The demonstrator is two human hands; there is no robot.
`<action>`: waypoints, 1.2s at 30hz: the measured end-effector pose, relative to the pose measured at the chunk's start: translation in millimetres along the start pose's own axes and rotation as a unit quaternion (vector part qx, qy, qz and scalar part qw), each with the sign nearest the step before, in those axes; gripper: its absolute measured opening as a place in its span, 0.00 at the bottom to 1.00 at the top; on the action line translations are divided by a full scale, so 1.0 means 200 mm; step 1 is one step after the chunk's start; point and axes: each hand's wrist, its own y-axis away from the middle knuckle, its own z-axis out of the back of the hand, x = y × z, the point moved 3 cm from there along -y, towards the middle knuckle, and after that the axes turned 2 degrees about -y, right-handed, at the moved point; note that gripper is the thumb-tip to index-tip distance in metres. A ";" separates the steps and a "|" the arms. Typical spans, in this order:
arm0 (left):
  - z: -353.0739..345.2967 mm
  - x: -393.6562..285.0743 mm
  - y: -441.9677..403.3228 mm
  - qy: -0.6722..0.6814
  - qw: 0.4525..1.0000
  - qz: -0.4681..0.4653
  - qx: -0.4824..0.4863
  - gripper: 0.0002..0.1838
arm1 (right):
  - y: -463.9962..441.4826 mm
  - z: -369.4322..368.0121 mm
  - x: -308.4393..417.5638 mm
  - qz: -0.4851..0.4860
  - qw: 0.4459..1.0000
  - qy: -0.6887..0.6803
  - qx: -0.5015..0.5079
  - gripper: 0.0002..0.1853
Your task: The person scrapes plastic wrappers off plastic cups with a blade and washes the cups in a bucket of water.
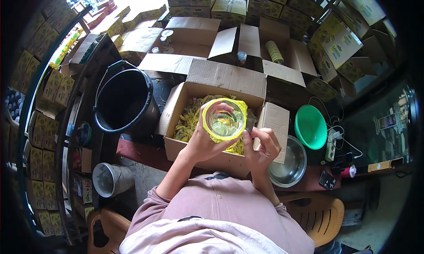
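Note:
My left hand (199, 141) is wrapped round a clear cup (224, 123) with a bright yellow rim, tilted so that its round face points up at me. A ragged yellow edge sticks out at the rim's upper right. Close to the rim's lower right, my right hand (263, 150) is closed in a pinch. A small dark, flat piece (250, 120) shows just above its fingertips; what it is I cannot make out. Beneath both hands stands an open cardboard box (174, 145) holding many thin yellow strips (187, 127).
Left of the box is a black bucket (152, 110), with a whitish pail (112, 180) below. To the right are a green bowl (311, 127), a metal basin (296, 165) and a phone (327, 180). Behind, open cartons (192, 39) hold cups and a yellow stack (274, 52).

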 end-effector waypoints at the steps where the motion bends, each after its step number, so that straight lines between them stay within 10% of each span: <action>1: 0.01 0.00 0.00 -0.012 1.000 0.000 0.008 0.39 | 0.00 0.00 0.00 0.006 1.000 0.006 -0.001 0.09; 36: 0.01 -0.04 0.02 -0.091 0.989 -0.009 0.113 0.36 | -0.09 0.02 0.01 0.026 0.997 0.065 0.030 0.13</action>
